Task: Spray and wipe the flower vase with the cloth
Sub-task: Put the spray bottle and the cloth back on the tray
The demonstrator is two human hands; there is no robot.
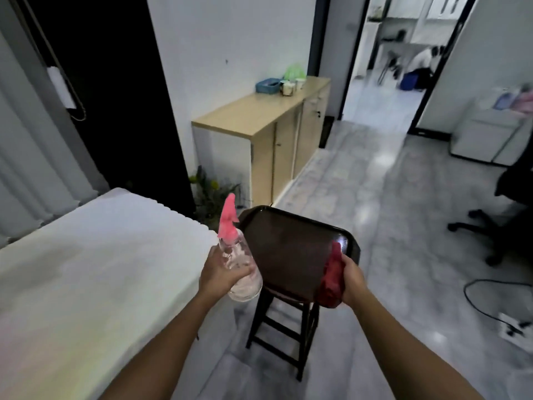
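Head view, looking down over a dark wooden stool (284, 321) with a dark brown tray (294, 249) resting on its seat. Stool taken as the landmark.

Left hand (222, 272): closed around the body of a clear spray bottle (242, 269), held just left of the stool, over the gap between it and the white-covered table (95, 278). Bottle is tilted, base toward the person, pink trigger head (228, 219) up and away, so its long axis runs roughly away from the person and slightly left. Which way the nozzle points is blurred.

Right hand (353, 280): clenched on a bunched red cloth (331, 280), at the near right corner of the tray. Cloth overlaps the tray rim in this view; whether it touches I cannot tell.

Flower vase: not plainly visible. Beyond the stool and to its left, low against the end of the light wooden cabinet (277, 134), stands a clump of greenery with small yellow blooms (209, 192). If there is a vase, it sits under that foliage, hidden by the table edge and the bottle's head. Tray itself looks bare.

Judgement: the coming move turns on that direction. The flowers lie ahead-left of both hands, on the far side of the stool. The left hand, with the bottle, is the nearer one, and the bottle's axis already leans roughly that way. The right hand with the cloth is farther off and would have to cross over the tray to reach. Both hands look well short of the flowers; a step forward seems needed before spraying. Neither spraying nor wiping appears begun.
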